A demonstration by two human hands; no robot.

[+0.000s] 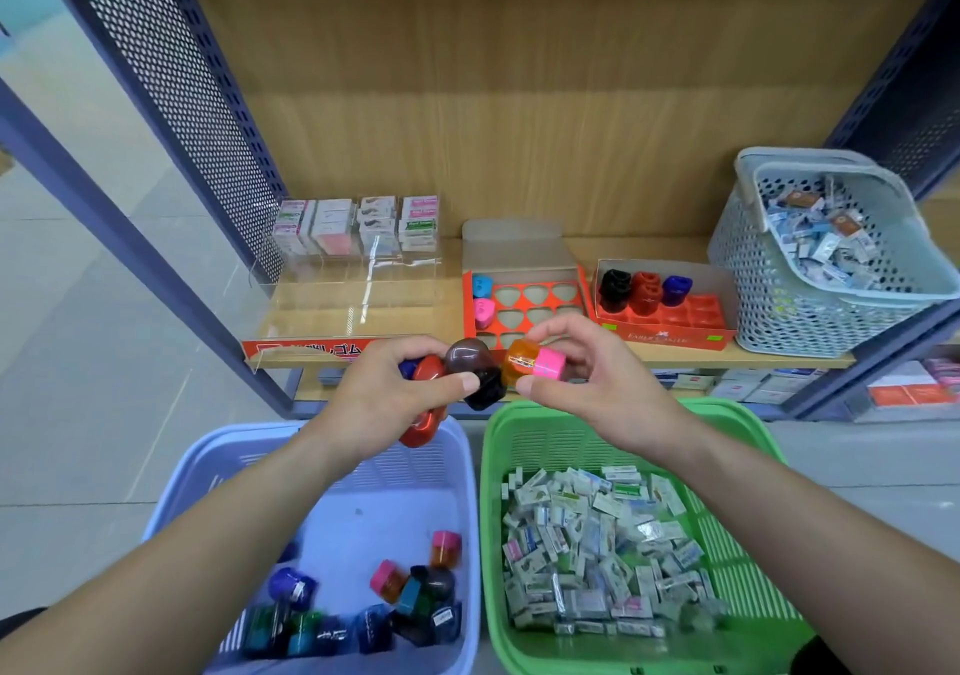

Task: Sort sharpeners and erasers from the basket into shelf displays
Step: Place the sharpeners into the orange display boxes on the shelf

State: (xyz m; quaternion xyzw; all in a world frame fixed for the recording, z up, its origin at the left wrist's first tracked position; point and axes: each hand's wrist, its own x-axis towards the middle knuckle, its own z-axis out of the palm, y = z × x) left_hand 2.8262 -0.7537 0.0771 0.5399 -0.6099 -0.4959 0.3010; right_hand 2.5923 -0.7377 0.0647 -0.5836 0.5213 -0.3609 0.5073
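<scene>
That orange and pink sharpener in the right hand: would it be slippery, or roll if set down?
Probably light: the right hand pinches the orange and pink sharpener with fingertips alone. Its glossy plastic shell may be slippery. Its blocky, flat-sided shape suggests it would sit, not roll.

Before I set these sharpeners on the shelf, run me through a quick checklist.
1. Left hand grips the red and dark sharpeners: ok, fingers curled round them.
2. Right hand pinches the orange-and-pink sharpener: ok.
3. Empty slots in the orange tray: ok, most are free.
4. Empty slots in the red tray: ok, front rows are free.
5. Which tray fits the orange-and-pink sharpener: cannot tell.
</scene>
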